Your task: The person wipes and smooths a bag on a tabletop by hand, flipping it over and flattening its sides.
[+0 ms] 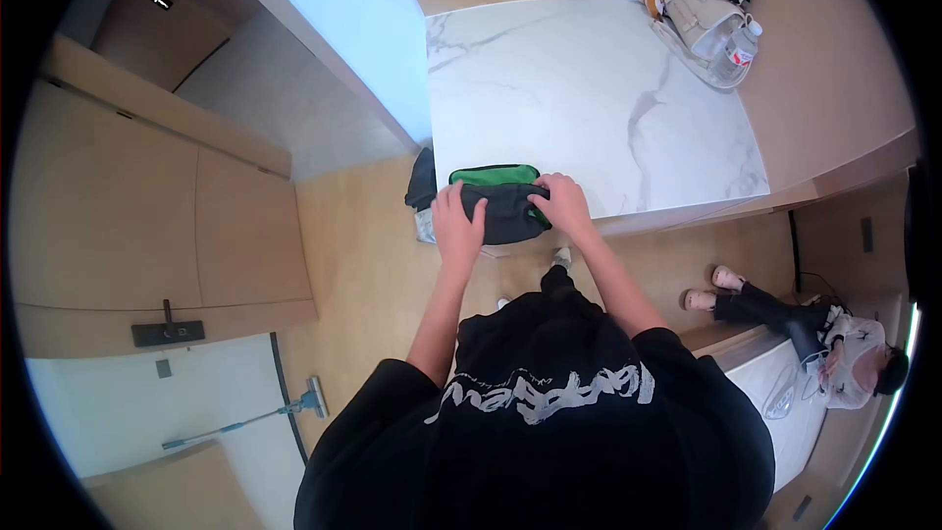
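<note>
Both forearms reach forward from the body, palms down. The left hand point(458, 221) grips the near left side of a dark grey and green pouch point(505, 213), fingers curled over it, thumb apart; the right hand point(563, 202) pinches its right end, partly closed. The pouch lies at the near edge of the marble counter point(579, 88), apparently overhanging it slightly, though the small view leaves that uncertain.

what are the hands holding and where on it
A dark gray and green pouch at the counter's front edge: the left hand grips its left end, the right hand its right end.
</note>
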Demonstrator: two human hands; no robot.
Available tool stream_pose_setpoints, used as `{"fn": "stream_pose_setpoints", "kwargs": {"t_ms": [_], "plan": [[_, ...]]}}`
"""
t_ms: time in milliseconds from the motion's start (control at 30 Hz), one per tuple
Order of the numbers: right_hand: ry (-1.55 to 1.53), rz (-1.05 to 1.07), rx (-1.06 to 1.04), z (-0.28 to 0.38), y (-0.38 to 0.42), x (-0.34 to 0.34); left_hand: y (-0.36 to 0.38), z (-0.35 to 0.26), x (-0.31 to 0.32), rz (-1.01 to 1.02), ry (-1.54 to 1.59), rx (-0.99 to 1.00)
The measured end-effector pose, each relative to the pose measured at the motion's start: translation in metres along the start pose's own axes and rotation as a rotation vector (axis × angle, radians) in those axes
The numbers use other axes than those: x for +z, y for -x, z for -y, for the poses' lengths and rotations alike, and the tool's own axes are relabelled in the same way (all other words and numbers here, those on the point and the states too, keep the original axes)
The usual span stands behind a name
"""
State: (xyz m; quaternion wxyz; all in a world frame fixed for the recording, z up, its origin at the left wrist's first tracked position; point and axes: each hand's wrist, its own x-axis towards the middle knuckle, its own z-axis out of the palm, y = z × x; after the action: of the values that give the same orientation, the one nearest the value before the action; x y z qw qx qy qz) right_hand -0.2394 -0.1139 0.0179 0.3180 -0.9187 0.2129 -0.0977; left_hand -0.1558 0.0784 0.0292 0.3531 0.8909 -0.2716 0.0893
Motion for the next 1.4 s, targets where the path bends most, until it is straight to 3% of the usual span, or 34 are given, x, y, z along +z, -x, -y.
{"fn": "stream_pose_setpoints", "kwargs": {"t_ms": [100,167,233,300,400,533,600,733,833,967,1033,1167,1233,1333,1400], "plan": [[-0.067,-0.013,-0.024,-0.006,-0.003,-0.008,-0.018,0.019,0.001,0.000,-0.029,-0.037],[-0.111,-0.052,-0.068,-0.004,-0.002,-0.013,-0.025,0.032,-0.002,0.319,-0.009,-0.115],[-0.318,-0.032,-0.024,0.002,-0.004,-0.024,-0.028,0.038,-0.005,0.309,0.002,-0.118],[-0.297,-0.047,-0.040,0.009,-0.010,-0.032,-0.030,0.046,-0.008,0.431,0.044,-0.121],[-0.535,0.031,-0.005,0.026,-0.021,-0.053,-0.052,0.066,0.000,0.380,0.230,-0.128],[-0.656,-0.051,-0.069,0.075,-0.013,-0.123,-0.084,-0.022,-0.089,0.315,0.375,-0.156],[-0.811,-0.061,-0.126,0.090,-0.002,-0.155,-0.083,-0.045,-0.116,0.188,0.727,-0.018],[-0.714,-0.163,-0.194,0.116,0.004,-0.197,-0.086,-0.094,-0.160,0.253,0.877,-0.089],[-0.629,-0.233,-0.244,0.116,-0.017,-0.205,-0.103,-0.102,-0.157,0.138,0.806,0.023],[-0.542,-0.155,-0.181,0.068,-0.077,-0.174,-0.146,-0.056,-0.089,0.121,0.819,-0.018],[-0.388,-0.245,-0.185,0.042,-0.104,-0.153,-0.160,-0.035,-0.046,0.098,0.765,-0.031],[-0.280,-0.194,-0.114,0.027,-0.121,-0.142,-0.164,-0.028,-0.011,0.041,0.615,-0.076],[-0.263,-0.189,-0.206,0.025,-0.111,-0.139,-0.154,-0.025,-0.009,0.063,0.615,-0.132],[-0.234,-0.128,-0.258,0.010,-0.072,-0.131,-0.113,-0.007,-0.008,0.088,0.541,-0.054],[-0.092,-0.031,-0.288,-0.005,-0.035,-0.118,-0.070,0.005,-0.014,0.255,0.491,-0.028]]}}
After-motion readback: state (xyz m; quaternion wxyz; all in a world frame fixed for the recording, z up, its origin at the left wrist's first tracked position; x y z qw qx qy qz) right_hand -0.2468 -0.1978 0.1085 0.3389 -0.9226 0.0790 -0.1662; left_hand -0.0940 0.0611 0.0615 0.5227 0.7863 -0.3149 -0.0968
